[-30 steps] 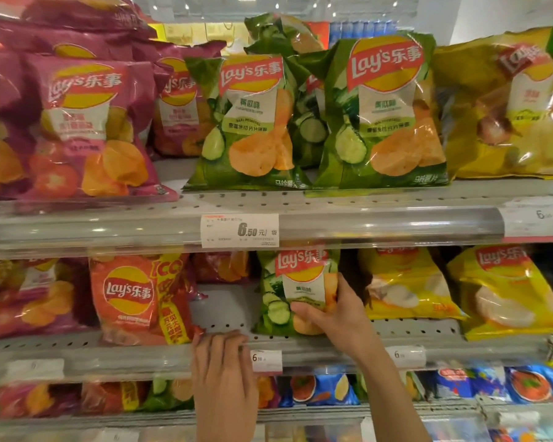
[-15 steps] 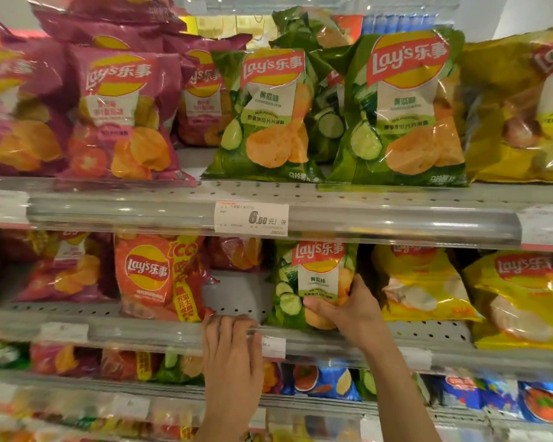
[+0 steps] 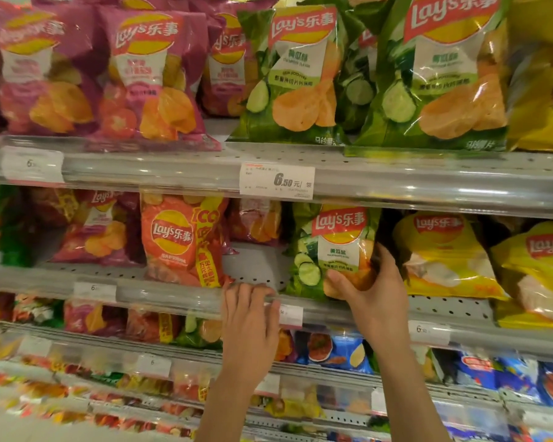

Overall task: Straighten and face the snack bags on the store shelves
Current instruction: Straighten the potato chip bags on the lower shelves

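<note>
Green cucumber-flavour snack bag (image 3: 334, 250) stood upright at the front of the middle shelf (image 3: 256, 269), between an orange bag (image 3: 179, 240) and a yellow bag (image 3: 441, 253). Right hand (image 3: 375, 290) clasped its lower corner; left hand (image 3: 251, 320) lay flat, fingers together, on the shelf rail (image 3: 173, 296).

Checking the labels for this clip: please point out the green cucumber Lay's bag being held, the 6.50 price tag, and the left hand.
green cucumber Lay's bag (image 3: 336, 237), head view, red logo.
6.50 price tag (image 3: 276, 180), head view, centre.
left hand (image 3: 251, 323), head view, back.

The bottom shelf rows (image 3: 77, 397) blur, seemingly snack packets; the right yellow bag (image 3: 543, 275) is cut off.
</note>
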A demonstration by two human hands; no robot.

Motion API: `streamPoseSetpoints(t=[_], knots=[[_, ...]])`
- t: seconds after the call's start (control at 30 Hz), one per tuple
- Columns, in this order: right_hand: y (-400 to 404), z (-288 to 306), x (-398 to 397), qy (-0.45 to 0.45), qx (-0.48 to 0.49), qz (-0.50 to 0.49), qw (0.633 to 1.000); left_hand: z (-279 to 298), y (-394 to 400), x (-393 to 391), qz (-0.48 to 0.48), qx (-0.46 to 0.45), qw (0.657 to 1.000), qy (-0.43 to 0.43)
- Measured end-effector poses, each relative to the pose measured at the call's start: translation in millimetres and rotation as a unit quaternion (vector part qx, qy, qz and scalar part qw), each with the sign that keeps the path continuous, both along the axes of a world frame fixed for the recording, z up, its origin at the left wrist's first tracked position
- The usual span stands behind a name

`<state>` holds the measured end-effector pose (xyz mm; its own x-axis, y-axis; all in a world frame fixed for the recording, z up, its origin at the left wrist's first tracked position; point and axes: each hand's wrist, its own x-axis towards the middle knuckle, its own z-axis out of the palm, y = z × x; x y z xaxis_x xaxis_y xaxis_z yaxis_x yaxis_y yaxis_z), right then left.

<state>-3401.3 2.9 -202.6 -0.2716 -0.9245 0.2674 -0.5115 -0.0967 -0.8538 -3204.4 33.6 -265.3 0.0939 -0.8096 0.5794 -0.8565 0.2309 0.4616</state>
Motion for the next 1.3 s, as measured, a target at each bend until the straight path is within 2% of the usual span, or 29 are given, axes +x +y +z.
streamPoseSetpoints(t=[0.1, 0.23, 0.3, 0.37, 0.43, 0.5, 0.67, 0.8, 0.97, 1.07, 1.2, 1.3], knots=[[11, -5, 13, 0.004, -0.050, -0.073, 0.996, 6, 4, 6, -0.027, 0.015, 0.999, 0.022], [22, -6, 50, 0.008, -0.164, -0.181, 0.970, 26, 14, 34, -0.107, 0.042, 0.979, 0.168], [26, -6, 78, 0.015, -0.223, -0.222, 0.949, 39, 22, 61, -0.141, 0.017, 0.965, 0.220], [27, -5, 115, 0.006, -0.242, -0.217, 0.946, 51, 26, 97, -0.141, -0.057, 0.958, 0.241], [26, -3, 155, -0.025, -0.225, -0.173, 0.959, 59, 23, 134, -0.116, -0.121, 0.950, 0.264], [24, -2, 190, -0.047, -0.191, -0.122, 0.973, 62, 15, 170, -0.090, -0.141, 0.942, 0.290], [13, -1, 247, -0.072, -0.061, -0.018, 0.995, 61, -6, 240, -0.038, -0.096, 0.949, 0.298], [3, 1, 262, -0.087, -0.033, 0.022, 0.995, 58, -17, 280, -0.021, -0.091, 0.960, 0.265], [-3, 3, 262, -0.083, -0.002, 0.040, 0.996, 57, -34, 307, 0.015, -0.082, 0.961, 0.263], [-7, 6, 261, -0.097, 0.015, 0.077, 0.992, 61, -43, 317, 0.063, -0.079, 0.972, 0.211], [-15, 12, 262, -0.085, 0.047, 0.101, 0.990, 71, -60, 334, 0.125, 0.029, 0.977, 0.168], [-20, 10, 261, -0.080, 0.054, 0.095, 0.991, 75, -77, 347, 0.103, 0.172, 0.956, 0.217]])
